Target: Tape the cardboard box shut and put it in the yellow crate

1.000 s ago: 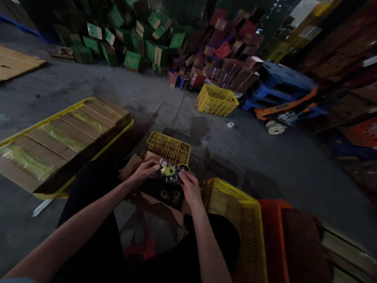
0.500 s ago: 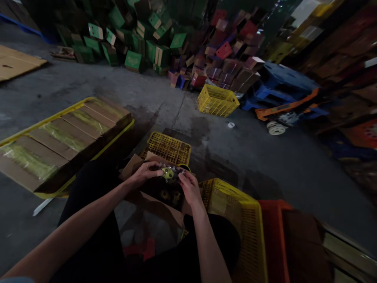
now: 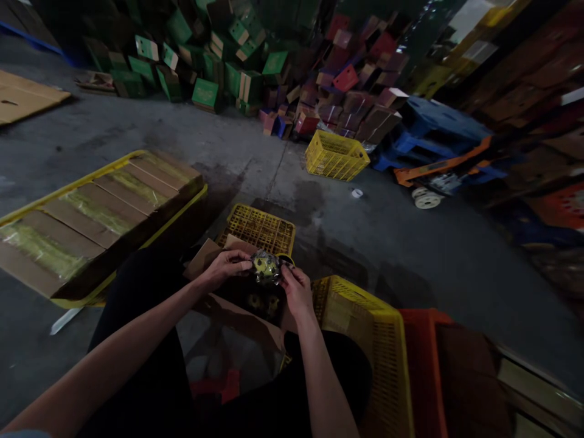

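Between my two hands is a roundish yellow-green thing with dark spots in shiny clear plastic wrap (image 3: 266, 266); its kind I cannot make out. My left hand (image 3: 227, 267) pinches the wrap at the left side. Fingers of my right hand (image 3: 295, 286) are closed on the wrap at the right. Both hands are over an open cardboard box (image 3: 255, 319) with its flaps spread. Inside the dark box, a few pale yellowish things (image 3: 263, 303) show dimly.
A yellow crate (image 3: 267, 226) lies just beyond the box. Another yellow crate (image 3: 396, 340) and a red crate (image 3: 431, 319) stand at my right. Closed cartons (image 3: 109, 204) lie at left. Farther off are a yellow basket (image 3: 336, 157), a pallet jack (image 3: 444, 164) and heaped green boxes (image 3: 206, 93).
The wrapped thing has shifted slightly right and turned, so more of its yellow-green face shows. Both hands keep hold of the wrap, nearly in place.
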A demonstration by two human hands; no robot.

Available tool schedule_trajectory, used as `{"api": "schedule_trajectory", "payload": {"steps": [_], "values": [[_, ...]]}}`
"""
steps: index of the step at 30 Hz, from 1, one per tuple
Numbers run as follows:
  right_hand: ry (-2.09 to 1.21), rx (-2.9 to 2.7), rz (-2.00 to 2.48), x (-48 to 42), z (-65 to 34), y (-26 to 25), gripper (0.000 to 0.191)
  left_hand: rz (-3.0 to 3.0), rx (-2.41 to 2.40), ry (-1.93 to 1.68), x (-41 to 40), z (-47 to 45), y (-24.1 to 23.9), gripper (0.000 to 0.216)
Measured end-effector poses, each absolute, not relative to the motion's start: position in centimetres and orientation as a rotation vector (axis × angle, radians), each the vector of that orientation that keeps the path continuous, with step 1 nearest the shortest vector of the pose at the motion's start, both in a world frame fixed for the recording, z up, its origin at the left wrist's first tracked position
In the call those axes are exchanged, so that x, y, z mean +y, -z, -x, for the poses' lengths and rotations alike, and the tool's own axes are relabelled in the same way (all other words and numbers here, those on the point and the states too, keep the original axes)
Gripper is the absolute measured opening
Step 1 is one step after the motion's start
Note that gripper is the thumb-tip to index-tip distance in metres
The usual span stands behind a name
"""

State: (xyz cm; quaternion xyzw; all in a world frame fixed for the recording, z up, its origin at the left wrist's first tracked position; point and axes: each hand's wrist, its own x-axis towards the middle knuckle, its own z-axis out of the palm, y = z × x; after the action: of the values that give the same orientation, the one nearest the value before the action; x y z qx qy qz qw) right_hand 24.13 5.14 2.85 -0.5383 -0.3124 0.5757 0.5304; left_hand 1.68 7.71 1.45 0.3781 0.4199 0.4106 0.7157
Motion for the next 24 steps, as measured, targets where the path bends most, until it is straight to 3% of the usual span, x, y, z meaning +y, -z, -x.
{"api": "schedule_trajectory", "payload": {"steps": [5,14,24], "values": [[-1.396,-0.713,1.279,5.2,-24.0,-2.9,0.032,-0.957,0.972,-0.951,7.6,-1.3,-1.7,0.032],[-1.391,-0.768,1.304,5.2,-24.4,-2.5,0.036,-0.857,0.972,-0.969,7.6,-1.7,-1.9,0.039],[-1.23,-1.156,1.372,4.9,-24.2,-3.8,0.028,-0.548,0.942,-0.563,7.8,-1.2,-2.3,0.085]]}}
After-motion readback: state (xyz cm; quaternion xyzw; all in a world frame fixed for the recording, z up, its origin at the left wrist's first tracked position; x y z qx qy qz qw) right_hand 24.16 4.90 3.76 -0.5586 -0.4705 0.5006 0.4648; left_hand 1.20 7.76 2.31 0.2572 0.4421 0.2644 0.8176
